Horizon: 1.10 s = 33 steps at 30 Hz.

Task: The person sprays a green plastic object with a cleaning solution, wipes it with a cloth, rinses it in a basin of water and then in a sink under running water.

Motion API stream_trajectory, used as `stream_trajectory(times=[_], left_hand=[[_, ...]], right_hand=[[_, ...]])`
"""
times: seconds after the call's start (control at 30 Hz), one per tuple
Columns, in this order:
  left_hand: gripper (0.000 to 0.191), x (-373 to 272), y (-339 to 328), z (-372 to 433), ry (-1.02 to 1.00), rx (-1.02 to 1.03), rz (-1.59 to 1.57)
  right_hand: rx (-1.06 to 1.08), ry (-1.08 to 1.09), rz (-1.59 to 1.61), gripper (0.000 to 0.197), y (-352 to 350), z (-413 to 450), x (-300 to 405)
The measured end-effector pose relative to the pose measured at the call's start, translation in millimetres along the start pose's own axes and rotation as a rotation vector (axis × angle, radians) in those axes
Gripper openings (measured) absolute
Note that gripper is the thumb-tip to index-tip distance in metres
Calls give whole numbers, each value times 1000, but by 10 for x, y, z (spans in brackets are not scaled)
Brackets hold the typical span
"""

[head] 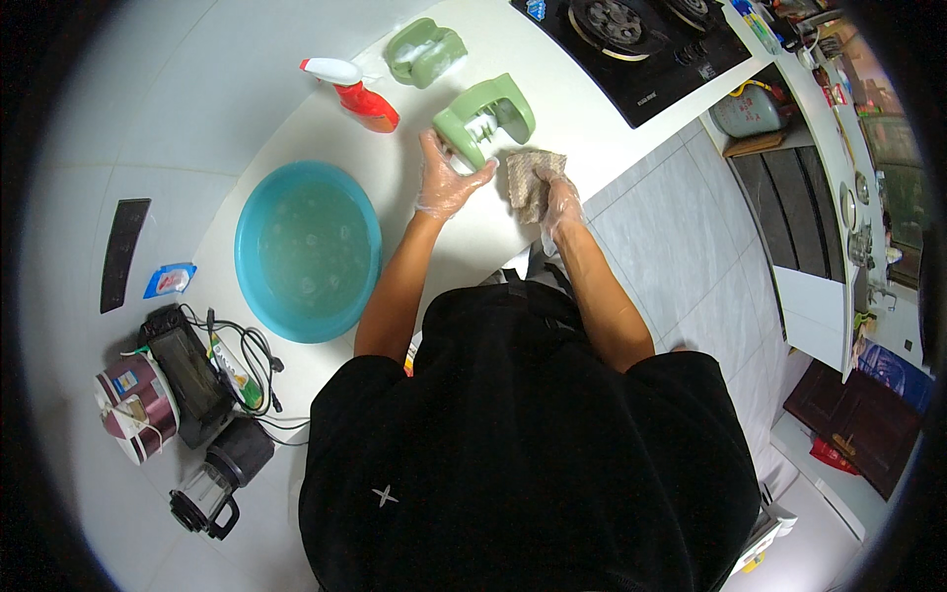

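My left hand (445, 177), in a clear plastic glove, grips the near edge of a green plastic holder (484, 115) with a U-shaped arm and white foam on its inner part. In my right hand (560, 201), gloved the same way, is a folded brown-grey cloth (527, 181), held just right of the holder above the white counter. Another green plastic piece (425, 53) with foam on it lies farther back. A red spray bottle (366, 103) with a white head stands left of the holder. The blue basin (376, 251) to the left contains cloudy water.
A black gas stove (636, 81) is at the back right. Left of me are a blender (214, 481), a rice cooker (140, 407), a black appliance (189, 377) and coiled cables (259, 355). The counter's front edge (629, 174) runs beside the tiled floor.
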<state>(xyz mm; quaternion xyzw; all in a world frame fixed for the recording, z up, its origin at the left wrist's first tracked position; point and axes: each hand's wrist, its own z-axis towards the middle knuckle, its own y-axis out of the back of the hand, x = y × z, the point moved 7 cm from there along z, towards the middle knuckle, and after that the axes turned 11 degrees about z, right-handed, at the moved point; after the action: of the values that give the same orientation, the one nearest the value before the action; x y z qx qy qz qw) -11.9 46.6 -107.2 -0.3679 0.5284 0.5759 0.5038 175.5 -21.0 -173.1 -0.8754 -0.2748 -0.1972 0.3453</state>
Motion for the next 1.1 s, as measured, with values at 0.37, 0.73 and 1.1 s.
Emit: stream_trajectory(times=[0.37,0.73,1.1], left_hand=[[80,73,46,15,-8,-50,-80],[86,96,392,95,-13,-246,-152],[89,-177,291,27,-14,-143,1]], right_hand=[[1,-12,-18,37,87,5,-12],[-43,-66,2,37,159,25,-52],[-95,-61,6,38,264,28,-41]])
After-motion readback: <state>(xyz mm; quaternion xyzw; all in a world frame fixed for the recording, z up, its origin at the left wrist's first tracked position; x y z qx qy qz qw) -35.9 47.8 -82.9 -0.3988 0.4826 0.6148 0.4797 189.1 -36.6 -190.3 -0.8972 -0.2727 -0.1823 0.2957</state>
